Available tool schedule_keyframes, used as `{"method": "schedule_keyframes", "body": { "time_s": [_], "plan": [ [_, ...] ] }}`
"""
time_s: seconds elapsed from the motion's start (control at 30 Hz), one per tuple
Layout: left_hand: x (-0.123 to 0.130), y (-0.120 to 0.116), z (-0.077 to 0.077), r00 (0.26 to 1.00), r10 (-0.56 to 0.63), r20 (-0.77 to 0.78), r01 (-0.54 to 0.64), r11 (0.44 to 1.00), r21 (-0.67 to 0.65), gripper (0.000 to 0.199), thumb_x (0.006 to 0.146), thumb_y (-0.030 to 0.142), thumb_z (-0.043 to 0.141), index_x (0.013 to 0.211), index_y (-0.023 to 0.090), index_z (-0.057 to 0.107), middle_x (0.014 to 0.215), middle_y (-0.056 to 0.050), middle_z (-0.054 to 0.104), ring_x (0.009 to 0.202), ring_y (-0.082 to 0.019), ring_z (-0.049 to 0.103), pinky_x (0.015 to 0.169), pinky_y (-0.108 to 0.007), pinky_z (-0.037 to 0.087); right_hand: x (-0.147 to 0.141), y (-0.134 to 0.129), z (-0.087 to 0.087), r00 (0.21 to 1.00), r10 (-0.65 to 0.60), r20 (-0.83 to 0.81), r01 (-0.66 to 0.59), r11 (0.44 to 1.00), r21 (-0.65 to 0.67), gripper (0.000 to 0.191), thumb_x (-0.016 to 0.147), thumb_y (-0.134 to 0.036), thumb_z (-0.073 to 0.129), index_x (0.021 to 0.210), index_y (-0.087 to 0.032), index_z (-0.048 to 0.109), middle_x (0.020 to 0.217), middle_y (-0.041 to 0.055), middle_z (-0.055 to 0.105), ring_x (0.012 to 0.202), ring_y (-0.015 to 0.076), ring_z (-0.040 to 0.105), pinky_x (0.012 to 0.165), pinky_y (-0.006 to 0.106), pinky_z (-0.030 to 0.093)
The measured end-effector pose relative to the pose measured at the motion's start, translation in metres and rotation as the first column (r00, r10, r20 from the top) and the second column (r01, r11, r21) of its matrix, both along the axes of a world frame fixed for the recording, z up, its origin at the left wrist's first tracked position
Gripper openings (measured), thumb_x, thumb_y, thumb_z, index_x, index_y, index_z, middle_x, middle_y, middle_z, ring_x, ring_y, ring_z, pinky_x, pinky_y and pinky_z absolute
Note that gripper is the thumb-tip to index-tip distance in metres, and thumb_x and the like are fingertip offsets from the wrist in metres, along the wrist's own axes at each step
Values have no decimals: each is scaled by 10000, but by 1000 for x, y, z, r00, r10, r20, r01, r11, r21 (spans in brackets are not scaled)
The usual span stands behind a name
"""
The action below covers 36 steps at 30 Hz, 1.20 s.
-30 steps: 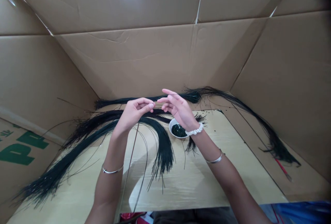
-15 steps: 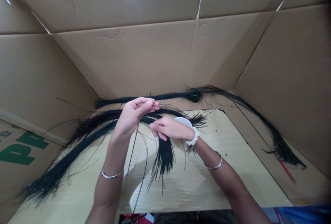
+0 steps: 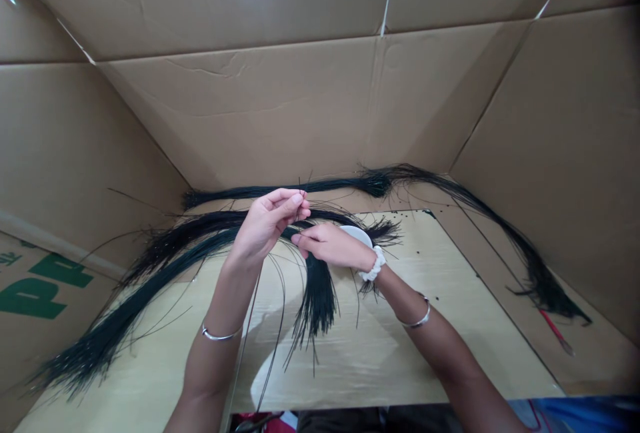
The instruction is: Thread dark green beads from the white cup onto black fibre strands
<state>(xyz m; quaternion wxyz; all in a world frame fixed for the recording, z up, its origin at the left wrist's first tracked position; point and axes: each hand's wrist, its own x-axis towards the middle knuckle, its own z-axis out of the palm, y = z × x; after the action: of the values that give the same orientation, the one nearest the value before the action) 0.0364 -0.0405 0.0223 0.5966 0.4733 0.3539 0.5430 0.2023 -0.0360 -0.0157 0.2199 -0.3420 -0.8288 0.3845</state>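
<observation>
Basically: thin dark wire-like strand (image 3: 299, 183) pinched in left hand (image 3: 273, 220)

Strand's short end pokes up near-vertical past left thumb and index, so left is nearer. Right hand (image 3: 334, 245) sits just below, to the right, fingers bunched; can't tell what they grip. Drooping dark-green bundle of fine strands (image 3: 319, 296) hangs below; round white bowl (image 3: 357, 234) is partly hidden by right.

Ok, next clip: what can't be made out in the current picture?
All in the head view:
- White bowl: its contents, hidden by the right hand.
- Thin strand at the left hand: too fine to tell whether it is knotted.
- Red tool: upper end, covered by dark strands.
- Blue material: cut off by the bottom edge.
</observation>
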Motion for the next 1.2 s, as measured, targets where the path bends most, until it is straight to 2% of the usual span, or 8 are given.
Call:
{"method": "schedule_keyframes", "body": {
  "time_s": [0.07,0.13,0.23,0.33,0.5,0.77,0.93,1.2],
  "plan": [
    [0,0,-1,1000,1,-5,-1,1000,5,178,744,241,868,870,158,774,787,-25,748,671,-86,683,663,-178,555,7,-1,7,999,-45,-27,46,999,29,351,974,-462,535,824,-191,700,590,-42,562,542,95,473,576,277,326],
    [0,-1,0,1000,-16,-7,16,1000,11,172,750,243,860,867,153,771,779,-26,740,669,-88,674,659,-183,548,16,-3,15,976,-130,-176,141,989,52,264,921,-451,632,982,-209,720,693,-32,633,592,101,505,590,273,356],
    [2,-2,0,998,-60,-23,60,998,14,150,766,233,845,864,147,771,777,-27,734,680,-82,665,672,-173,538,27,-5,25,834,-250,-493,303,953,30,286,889,-416,694,1100,-225,721,853,1,687,694,115,545,643,274,420],
    [7,-4,-1,995,-89,-45,90,996,16,125,781,227,833,853,146,771,780,-28,726,692,-83,657,680,-173,534,28,-5,27,733,-272,-623,348,937,1,220,885,-378,708,1038,-225,751,975,33,726,747,128,590,687,292,467],
    [12,-8,-4,991,-88,-105,93,994,51,120,816,256,795,847,146,759,773,-35,704,670,-97,629,605,-191,511,22,-1,22,702,-280,-655,392,919,27,127,868,-337,728,866,-216,768,932,32,738,743,132,609,671,294,476],
    [16,-12,-3,983,-68,-168,75,996,39,139,806,280,794,814,151,745,762,-35,720,612,-107,647,608,-224,545,21,0,21,678,-306,-668,380,924,-38,139,836,-344,753,830,-205,748,867,20,717,708,122,589,629,280,450],
    [16,-13,-3,980,-62,-190,71,996,44,161,817,298,792,806,150,730,755,-34,732,612,-111,674,616,-219,553,19,0,19,673,-298,-677,380,924,-28,139,843,-330,744,808,-196,731,807,8,689,661,111,552,600,277,420],
    [25,-18,-5,991,38,-128,-20,989,143,171,833,305,780,839,155,699,740,-12,708,598,-102,649,594,-222,543,15,-1,16,603,-301,-739,382,922,-64,125,854,-320,733,800,-208,732,850,18,704,760,135,620,714,305,499]
  ]
}}
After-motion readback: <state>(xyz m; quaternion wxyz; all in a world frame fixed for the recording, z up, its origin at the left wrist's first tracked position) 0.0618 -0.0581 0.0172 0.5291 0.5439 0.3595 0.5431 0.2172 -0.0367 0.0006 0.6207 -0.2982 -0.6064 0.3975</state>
